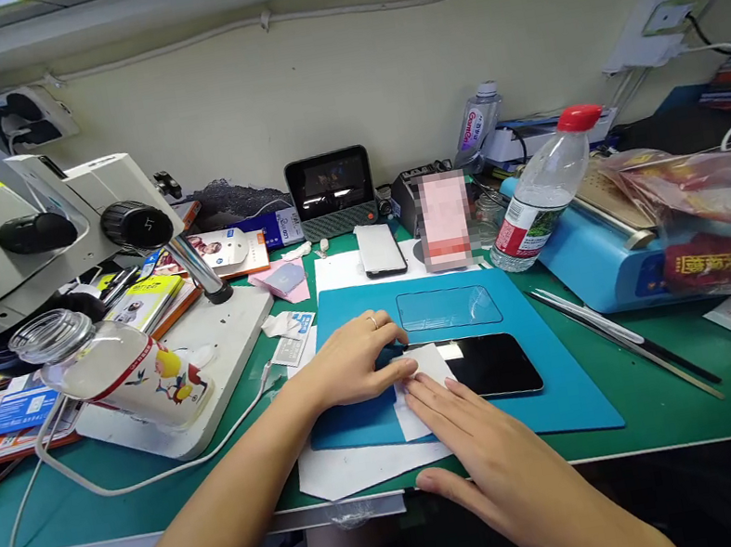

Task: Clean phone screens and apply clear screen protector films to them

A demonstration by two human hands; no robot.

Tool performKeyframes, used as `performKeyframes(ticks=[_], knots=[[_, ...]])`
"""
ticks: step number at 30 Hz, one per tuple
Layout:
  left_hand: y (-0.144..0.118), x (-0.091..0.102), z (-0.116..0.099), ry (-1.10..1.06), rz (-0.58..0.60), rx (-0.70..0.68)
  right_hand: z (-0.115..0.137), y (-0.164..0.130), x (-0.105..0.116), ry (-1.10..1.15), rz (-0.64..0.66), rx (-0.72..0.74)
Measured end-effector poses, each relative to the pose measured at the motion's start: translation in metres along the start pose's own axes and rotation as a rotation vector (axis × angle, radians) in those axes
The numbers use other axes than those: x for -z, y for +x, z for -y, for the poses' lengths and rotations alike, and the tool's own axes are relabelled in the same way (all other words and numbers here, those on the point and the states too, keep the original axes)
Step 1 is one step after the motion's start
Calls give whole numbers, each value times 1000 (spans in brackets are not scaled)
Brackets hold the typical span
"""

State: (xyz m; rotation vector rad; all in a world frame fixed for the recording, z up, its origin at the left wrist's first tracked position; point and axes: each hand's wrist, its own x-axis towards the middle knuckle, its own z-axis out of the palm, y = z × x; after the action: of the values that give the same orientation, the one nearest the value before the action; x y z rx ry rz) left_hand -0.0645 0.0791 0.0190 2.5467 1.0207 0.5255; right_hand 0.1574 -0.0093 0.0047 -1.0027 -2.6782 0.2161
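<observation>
A black smartphone lies face up on a blue mat. My left hand is at the phone's left end, its fingers curled at the far edge and its thumb over the screen. Across that end of the phone lies a white wipe, partly hidden by my hands. My right hand rests on the wipe with fingers stretched flat and thumb held apart. Just beyond the phone, a clear screen protector with a black border lies on the mat.
A microscope stand and a glass jar stand at left, with a white cable nearby. To the right are tweezers, a red-capped bottle and a blue device. A small display stands against the wall.
</observation>
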Motion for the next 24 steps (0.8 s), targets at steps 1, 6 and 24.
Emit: performKeyframes(ticks=[1, 6, 24], knots=[[0, 0, 0, 26, 1, 13, -3, -1, 1, -1, -10, 20], [1, -3, -2, 85, 41, -23, -10, -5, 2, -16, -61, 114], [-4, 18, 28, 201, -238, 471, -174, 41, 45, 172, 56, -276]])
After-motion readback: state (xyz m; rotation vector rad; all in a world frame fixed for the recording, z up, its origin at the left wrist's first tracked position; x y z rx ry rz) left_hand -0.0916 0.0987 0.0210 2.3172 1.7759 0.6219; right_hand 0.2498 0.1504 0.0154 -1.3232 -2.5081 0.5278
